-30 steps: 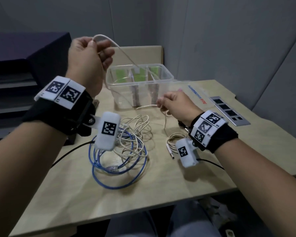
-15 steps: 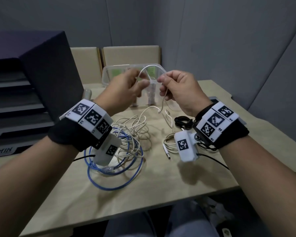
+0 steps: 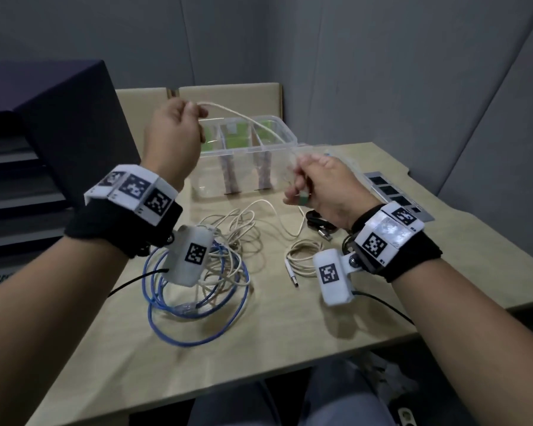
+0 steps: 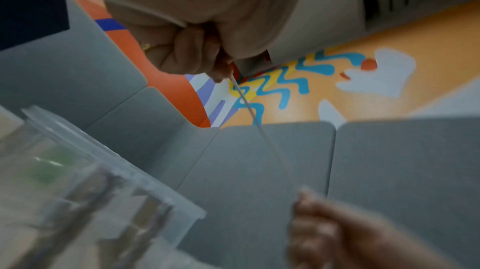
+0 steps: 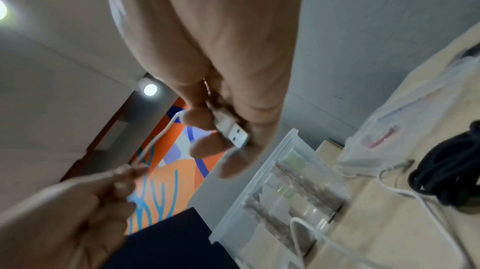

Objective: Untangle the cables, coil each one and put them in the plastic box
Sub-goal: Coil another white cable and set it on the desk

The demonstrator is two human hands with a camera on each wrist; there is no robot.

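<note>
A white cable (image 3: 246, 119) stretches in the air between my two hands, above the clear plastic box (image 3: 285, 139). My left hand (image 3: 174, 133) is raised at the left and pinches the cable (image 4: 249, 107) in curled fingers. My right hand (image 3: 313, 176) is lower, in front of the box, and grips the cable's USB plug (image 5: 231, 131) against the palm. The cable's slack (image 3: 277, 216) hangs down to the table. A tangle of white cables (image 3: 228, 238) and a blue cable (image 3: 197, 315) lies below my left wrist. A small white coil (image 3: 302, 256) lies under my right wrist.
The box has dividers and green labels (image 3: 237, 142). A black cable bundle (image 3: 319, 221) lies by my right hand. A grey panel (image 3: 391, 192) sits at the table's right edge, a dark cabinet (image 3: 59, 124) at the left. The table's near edge (image 3: 197, 392) is close to my lap.
My hands were close together in front of the box half a second ago. The left hand has since moved up and left, the right one down and right, drawing the white cable out between them.
</note>
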